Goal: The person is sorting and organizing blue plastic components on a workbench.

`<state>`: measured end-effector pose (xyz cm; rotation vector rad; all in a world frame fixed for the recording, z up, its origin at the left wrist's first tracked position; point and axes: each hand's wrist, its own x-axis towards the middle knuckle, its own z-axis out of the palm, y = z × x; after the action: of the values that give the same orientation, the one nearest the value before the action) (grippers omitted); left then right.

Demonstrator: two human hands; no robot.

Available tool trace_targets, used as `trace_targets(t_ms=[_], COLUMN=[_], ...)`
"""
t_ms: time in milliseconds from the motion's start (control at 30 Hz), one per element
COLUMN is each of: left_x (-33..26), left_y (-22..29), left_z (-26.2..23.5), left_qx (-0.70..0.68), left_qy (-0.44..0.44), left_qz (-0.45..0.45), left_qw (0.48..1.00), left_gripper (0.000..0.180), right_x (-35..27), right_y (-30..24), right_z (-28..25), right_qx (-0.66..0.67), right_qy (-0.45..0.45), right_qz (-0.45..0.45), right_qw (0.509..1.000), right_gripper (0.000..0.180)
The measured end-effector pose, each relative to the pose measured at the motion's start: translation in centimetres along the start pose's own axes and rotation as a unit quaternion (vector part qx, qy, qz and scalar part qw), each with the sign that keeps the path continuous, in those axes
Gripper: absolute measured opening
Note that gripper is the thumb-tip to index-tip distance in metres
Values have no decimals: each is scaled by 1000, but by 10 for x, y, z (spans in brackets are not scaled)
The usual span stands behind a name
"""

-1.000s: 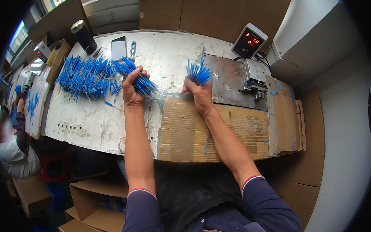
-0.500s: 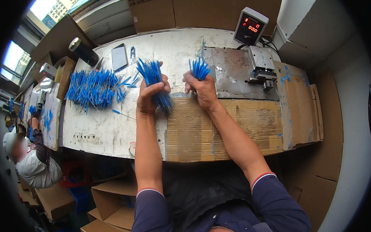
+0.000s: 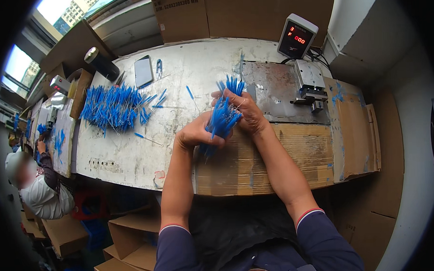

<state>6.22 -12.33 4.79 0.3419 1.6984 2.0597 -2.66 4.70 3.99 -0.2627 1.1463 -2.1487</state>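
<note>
My left hand [image 3: 197, 131] is closed around a thick bundle of blue plastic-handled wires [image 3: 223, 117], tilted toward my right hand. Some of the thin wire ends show small loops. Close against it, my right hand [image 3: 249, 111] grips a smaller bunch of the same blue pieces [image 3: 232, 83], whose tips stick up past its fingers. The two bunches meet or overlap between my hands, and the fingers behind them are partly hidden. To the left lies a large pile of blue pieces [image 3: 112, 108], with a single blue piece [image 3: 189, 92] nearer my hands.
A phone [image 3: 143, 71], small snips [image 3: 159, 69] and a dark flask [image 3: 101, 64] stand or lie at the back left. At the right are a metal fixture [image 3: 312, 84] and a red-digit display box [image 3: 297, 36]. Cardboard [image 3: 294, 154] covers the front edge. Another person works at far left.
My left hand has moved right with its bundle, up against my right hand. The two bunches, apart before, now come together. A single blue piece shows where my left hand was.
</note>
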Motion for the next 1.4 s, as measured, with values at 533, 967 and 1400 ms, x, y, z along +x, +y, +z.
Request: trace_targets(t_ms=[533,967,1400], left_x=[3,5,8], left_y=[0,0,-8], left_z=[1,-1,-14], left_qx=[-24,-100,-136], left_qy=[24,192,244], left_qz=[-44,99,167], left_qw=[998,971,946], left_gripper=[57,80,61], right_x=[8,7,-8], right_y=[-4,-16,5], right_z=[-17,-35,-3], right_qx=[106,125,-154], right_qy=[56,238,37], right_qz=[-89,-219,-34], right_qw=[989,938,987], right_gripper=[9,9,7])
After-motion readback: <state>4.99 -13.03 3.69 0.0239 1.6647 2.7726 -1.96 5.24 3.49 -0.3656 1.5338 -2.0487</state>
